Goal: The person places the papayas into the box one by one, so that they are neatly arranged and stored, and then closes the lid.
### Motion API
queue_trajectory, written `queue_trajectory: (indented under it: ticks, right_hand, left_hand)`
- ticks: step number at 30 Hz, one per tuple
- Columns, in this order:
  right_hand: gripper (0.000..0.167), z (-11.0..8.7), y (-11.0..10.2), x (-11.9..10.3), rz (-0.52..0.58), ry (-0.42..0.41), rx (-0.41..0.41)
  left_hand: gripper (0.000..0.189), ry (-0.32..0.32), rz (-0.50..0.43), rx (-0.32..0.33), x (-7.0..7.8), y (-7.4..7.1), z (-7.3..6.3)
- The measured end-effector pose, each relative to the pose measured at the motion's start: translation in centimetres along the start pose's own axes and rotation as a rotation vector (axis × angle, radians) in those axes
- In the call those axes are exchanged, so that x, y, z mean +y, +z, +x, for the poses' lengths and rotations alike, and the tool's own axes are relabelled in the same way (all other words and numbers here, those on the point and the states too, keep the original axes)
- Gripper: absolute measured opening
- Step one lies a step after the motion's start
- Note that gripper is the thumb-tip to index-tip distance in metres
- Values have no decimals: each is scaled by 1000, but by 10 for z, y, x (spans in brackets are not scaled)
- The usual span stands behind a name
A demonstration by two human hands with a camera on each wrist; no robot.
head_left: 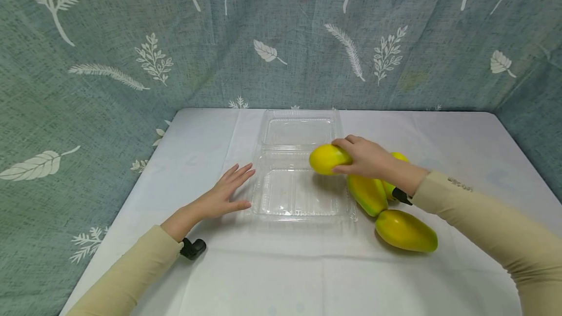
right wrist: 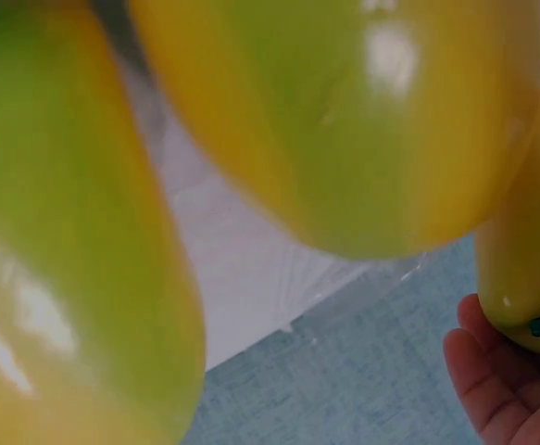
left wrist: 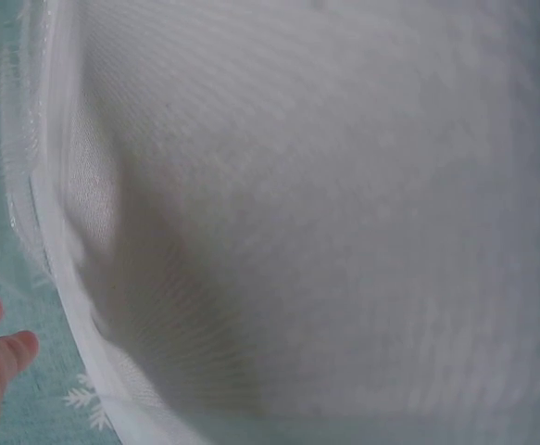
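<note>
My right hand (head_left: 366,157) grips a yellow papaya (head_left: 328,159) by its right end, above the right part of a clear plastic clamshell box (head_left: 291,219). In the right wrist view, fingertips rest against the stem end of that papaya (right wrist: 520,269), by its small dark green stub. Spread fingers of my left hand (head_left: 221,198) point at the box's left edge; whether they touch it I cannot tell. Only a few left fingertips (left wrist: 15,350) enter the left wrist view. The box stands open, its lid (head_left: 300,130) folded back, away from me.
Right of the box lie a yellow-green papaya (head_left: 366,193) against its edge and another papaya (head_left: 406,230) nearer me. A further yellow fruit (head_left: 398,156) is partly hidden behind my right wrist. A white cloth (head_left: 263,272) covers the table; a patterned green curtain (head_left: 281,38) hangs behind.
</note>
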State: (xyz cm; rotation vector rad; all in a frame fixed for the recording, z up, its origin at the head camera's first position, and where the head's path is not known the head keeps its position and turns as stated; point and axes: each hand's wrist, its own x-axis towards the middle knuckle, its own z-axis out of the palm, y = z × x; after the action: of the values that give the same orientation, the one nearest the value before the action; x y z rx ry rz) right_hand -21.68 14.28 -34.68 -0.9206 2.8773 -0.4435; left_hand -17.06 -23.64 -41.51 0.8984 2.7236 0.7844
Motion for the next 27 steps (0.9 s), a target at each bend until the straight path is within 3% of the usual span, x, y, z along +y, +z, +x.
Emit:
queue_trajectory:
  ticks: [27]
  right_hand:
    - [63,10,19,-14,-112,-59,4]
  left_hand:
    - [77,-2,0,-6,2,-1,0]
